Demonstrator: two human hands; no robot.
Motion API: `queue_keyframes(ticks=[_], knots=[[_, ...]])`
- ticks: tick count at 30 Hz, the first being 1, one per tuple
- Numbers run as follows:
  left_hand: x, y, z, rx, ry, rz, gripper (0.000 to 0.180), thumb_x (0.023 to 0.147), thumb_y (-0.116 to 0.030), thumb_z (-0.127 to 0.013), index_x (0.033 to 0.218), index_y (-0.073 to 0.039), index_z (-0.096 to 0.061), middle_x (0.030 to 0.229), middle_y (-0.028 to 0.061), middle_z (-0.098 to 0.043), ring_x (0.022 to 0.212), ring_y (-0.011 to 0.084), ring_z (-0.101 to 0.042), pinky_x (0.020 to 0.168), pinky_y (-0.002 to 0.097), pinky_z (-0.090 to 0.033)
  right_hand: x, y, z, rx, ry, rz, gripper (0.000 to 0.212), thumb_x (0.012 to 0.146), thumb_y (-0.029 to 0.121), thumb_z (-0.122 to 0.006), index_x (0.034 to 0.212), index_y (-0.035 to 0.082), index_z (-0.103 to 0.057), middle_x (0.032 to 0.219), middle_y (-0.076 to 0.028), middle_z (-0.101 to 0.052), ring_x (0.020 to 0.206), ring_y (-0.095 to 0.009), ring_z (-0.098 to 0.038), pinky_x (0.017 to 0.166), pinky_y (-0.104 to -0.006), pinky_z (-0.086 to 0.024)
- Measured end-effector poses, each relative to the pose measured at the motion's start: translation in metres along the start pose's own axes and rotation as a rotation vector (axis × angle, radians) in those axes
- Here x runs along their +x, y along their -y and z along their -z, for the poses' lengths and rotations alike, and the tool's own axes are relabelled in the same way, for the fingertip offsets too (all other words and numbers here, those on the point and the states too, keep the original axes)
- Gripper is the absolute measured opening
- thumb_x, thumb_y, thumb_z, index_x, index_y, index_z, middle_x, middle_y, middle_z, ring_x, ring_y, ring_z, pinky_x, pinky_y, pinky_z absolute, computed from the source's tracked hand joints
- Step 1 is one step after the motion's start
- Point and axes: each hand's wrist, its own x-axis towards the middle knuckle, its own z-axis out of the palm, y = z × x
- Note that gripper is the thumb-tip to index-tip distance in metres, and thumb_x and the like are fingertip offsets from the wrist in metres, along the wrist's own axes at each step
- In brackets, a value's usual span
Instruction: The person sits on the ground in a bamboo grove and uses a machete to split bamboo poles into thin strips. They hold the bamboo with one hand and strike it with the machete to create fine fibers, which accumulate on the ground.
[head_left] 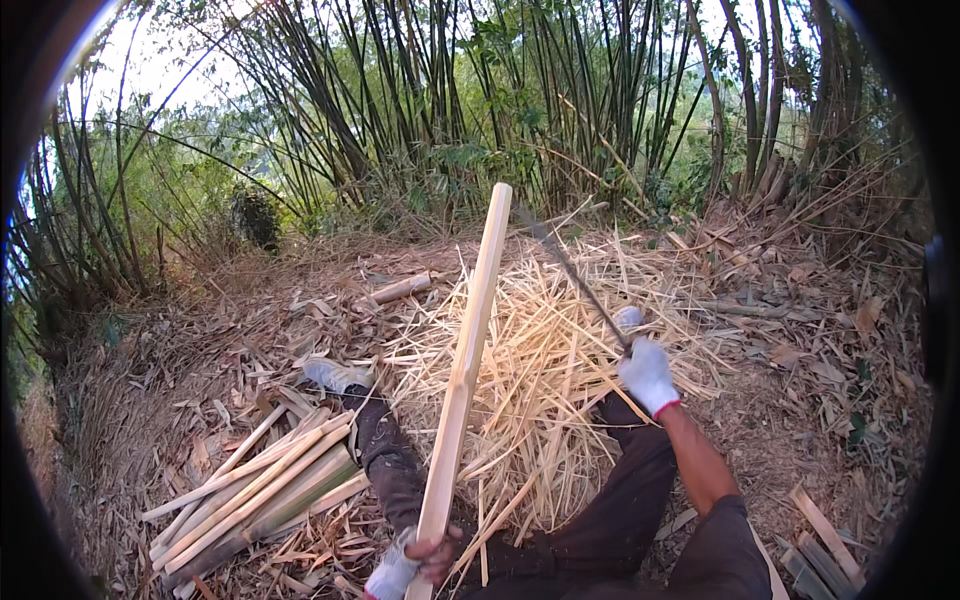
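Note:
A long pale split-bamboo strip (465, 370) stands tilted upward in front of me. My left hand (425, 560), in a white glove with some fingers showing bare, is closed around its lower end. My right hand (648, 375), in a white glove with a red cuff, grips a long, thin, dark-bladed knife (580, 280). The blade points up and to the left, its far end blurred near the strip's top; I cannot tell whether they touch. Behind the strip, a heap of pale bamboo shavings (540, 400) lies between my outstretched legs.
Several split bamboo pieces (265, 485) are stacked at left beside my leg. More cut pieces (825, 550) lie at lower right. A short bamboo length (400, 289) rests on the leaf-littered ground beyond my left foot. Tall bamboo clumps (430, 100) rise at the back.

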Motion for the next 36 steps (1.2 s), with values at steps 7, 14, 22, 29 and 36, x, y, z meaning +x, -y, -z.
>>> queue_keyframes(ticks=[7, 14, 22, 29, 36], knots=[[0.036, -0.036, -0.028, -0.275, 0.179, -0.002, 0.031, 0.097, -0.021, -0.055, 0.123, -0.005, -0.05, 0.064, -0.0013, -0.037, 0.046, 0.0082, -0.036, 0.037, 0.0228, -0.034, -0.057, 0.075, 0.021, -0.181, 0.368, 0.743, 0.014, 0.07, 0.021, -0.062, 0.074, 0.007, -0.061, 0.068, -0.012, -0.065, 0.066, -0.027, -0.067, 0.061, -0.04, -0.052], [0.022, -0.016, -0.025, -0.399, 0.324, 0.106, 0.035, 0.096, -0.019, -0.055, 0.127, -0.004, -0.045, 0.066, -0.0006, -0.039, 0.047, 0.0079, -0.037, 0.038, 0.0226, -0.035, 0.011, 0.034, 0.007, -0.215, 0.139, 0.333, 0.018, 0.074, 0.023, -0.061, 0.074, 0.006, -0.063, 0.069, -0.016, -0.065, 0.065, -0.032, -0.065, 0.061, -0.0427, -0.053], [0.007, -0.001, -0.01, -0.467, 0.22, 0.125, 0.032, 0.095, -0.017, -0.055, 0.123, -0.004, -0.046, 0.065, -0.0012, -0.039, 0.048, 0.0079, -0.037, 0.04, 0.0245, -0.034, 0.001, 0.044, 0.01, -0.218, 0.188, 0.358, 0.014, 0.074, 0.021, -0.06, 0.073, 0.007, -0.062, 0.066, -0.014, -0.065, 0.066, -0.031, -0.066, 0.065, -0.0421, -0.053], [-0.037, 0.007, -0.026, -0.19, -0.046, 0.092, 0.029, 0.092, -0.015, -0.058, 0.117, -0.003, -0.053, 0.064, -0.0004, -0.043, 0.046, 0.0077, -0.038, 0.038, 0.021, -0.033, 0.023, 0.035, 0.034, -0.326, 0.265, 0.333, 0.022, 0.075, 0.026, -0.061, 0.079, 0.005, -0.064, 0.078, -0.019, -0.067, 0.076, -0.035, -0.067, 0.071, -0.0444, -0.053], [-0.056, 0.019, -0.026, -0.002, -0.341, 0.157, 0.038, 0.091, -0.019, -0.061, 0.122, -0.002, -0.049, 0.063, -0.001, -0.042, 0.046, 0.0088, -0.04, 0.041, 0.0232, -0.036, 0.128, -0.053, 0.049, -0.166, 0.048, -0.32, 0.033, 0.079, 0.026, -0.058, 0.093, -0.001, -0.069, 0.093, -0.027, -0.067, 0.09, -0.039, -0.066, 0.081, -0.0454, -0.053]])
